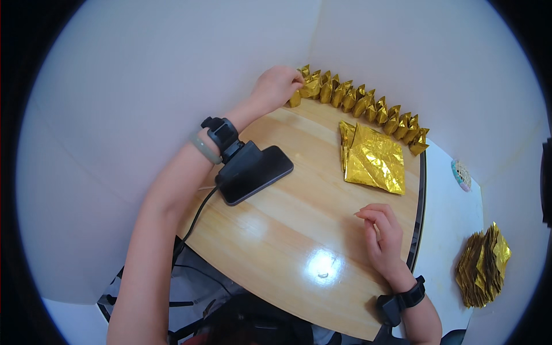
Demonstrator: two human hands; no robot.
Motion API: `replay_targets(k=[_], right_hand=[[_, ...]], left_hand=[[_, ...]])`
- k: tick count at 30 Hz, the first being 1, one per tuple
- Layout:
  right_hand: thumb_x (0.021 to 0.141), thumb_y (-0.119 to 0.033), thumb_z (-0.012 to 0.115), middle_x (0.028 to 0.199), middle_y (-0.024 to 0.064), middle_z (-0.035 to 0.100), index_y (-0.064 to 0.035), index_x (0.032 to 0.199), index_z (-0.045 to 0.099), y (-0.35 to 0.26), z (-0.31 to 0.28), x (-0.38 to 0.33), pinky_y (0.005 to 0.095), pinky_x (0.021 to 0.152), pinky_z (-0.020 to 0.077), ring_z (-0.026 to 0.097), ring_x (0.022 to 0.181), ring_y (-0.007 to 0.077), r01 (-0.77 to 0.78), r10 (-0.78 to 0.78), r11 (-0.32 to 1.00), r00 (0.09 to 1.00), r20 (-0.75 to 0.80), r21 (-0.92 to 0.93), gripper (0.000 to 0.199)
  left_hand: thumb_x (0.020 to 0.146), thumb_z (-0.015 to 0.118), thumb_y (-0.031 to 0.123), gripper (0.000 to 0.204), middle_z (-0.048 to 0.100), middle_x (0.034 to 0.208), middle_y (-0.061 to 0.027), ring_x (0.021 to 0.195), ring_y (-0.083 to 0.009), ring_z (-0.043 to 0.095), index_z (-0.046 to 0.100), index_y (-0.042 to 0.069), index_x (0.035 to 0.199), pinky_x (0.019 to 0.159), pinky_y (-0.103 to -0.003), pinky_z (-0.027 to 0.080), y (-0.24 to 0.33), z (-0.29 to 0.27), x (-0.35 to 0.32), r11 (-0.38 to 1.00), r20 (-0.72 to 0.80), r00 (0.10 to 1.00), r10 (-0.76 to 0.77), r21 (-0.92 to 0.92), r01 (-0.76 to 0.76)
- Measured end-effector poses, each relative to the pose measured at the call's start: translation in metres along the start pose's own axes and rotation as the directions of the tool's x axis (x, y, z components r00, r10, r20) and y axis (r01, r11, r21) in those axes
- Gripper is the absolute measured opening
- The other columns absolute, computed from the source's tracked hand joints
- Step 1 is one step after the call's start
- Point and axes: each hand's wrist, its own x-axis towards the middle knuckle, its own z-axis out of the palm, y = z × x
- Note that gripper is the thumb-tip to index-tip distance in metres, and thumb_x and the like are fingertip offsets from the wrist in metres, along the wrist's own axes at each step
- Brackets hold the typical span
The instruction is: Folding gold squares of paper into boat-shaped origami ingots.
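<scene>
My left hand (277,86) reaches to the far edge of the wooden table (287,230) and closes on a folded gold foil piece (295,99) at the left end of a curved row of several folded gold pieces (362,106). A black phone (256,172) is strapped to my left wrist. My right hand (381,233) rests on the table near the right edge, fingers curled, holding nothing I can see. A stack of flat gold foil sheets (374,158) lies between the hands, beside the row.
White walls close in behind and to the left of the table. A white surface (448,224) to the right carries a pile of gold sheets (483,267) and a small round patterned object (461,174). A black cable (195,221) hangs off the table's near edge.
</scene>
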Motion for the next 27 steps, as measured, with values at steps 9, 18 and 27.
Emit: replay_targets(k=[9, 18, 27], right_hand=[[0.075, 0.006, 0.056, 0.089, 0.0112, 0.059, -0.0023, 0.089, 0.060, 0.001, 0.001, -0.001, 0.0327, 0.066, 0.0491, 0.060, 0.078, 0.0267, -0.001, 0.000, 1.000, 0.999, 0.054, 0.018, 0.018], [0.073, 0.002, 0.058, 0.090, 0.0089, 0.060, -0.0047, 0.090, 0.061, 0.003, 0.001, -0.003, 0.0334, 0.066, 0.0494, 0.060, 0.080, 0.0263, 0.032, -0.033, 0.999, 0.994, 0.108, 0.013, 0.018], [0.074, -0.001, 0.059, 0.091, 0.0072, 0.060, -0.0062, 0.090, 0.061, 0.004, 0.001, -0.003, 0.0328, 0.067, 0.0500, 0.060, 0.081, 0.0244, 0.044, -0.045, 0.999, 0.989, 0.141, 0.009, 0.017]], left_hand=[[0.079, 0.061, 0.014, 0.015, 0.065, 0.080, -0.0165, 0.076, -0.0335, 0.062, 0.068, 0.003, 0.085, 0.069, -0.042, 0.049, -0.016, 0.056, 0.008, 0.983, 0.159, 0.986, -0.041, 0.183, 0.011], [0.072, 0.055, 0.000, 0.009, 0.064, 0.077, -0.0177, 0.079, -0.0343, 0.063, 0.064, 0.001, 0.074, 0.066, -0.043, 0.052, -0.018, 0.084, 0.014, 0.933, 0.160, 0.986, -0.044, 0.359, -0.016], [0.074, 0.056, 0.003, 0.009, 0.064, 0.075, -0.0148, 0.077, -0.0304, 0.064, 0.063, 0.003, 0.079, 0.062, -0.039, 0.052, -0.003, 0.079, 0.013, 0.871, 0.136, 0.990, -0.031, 0.490, -0.040]])
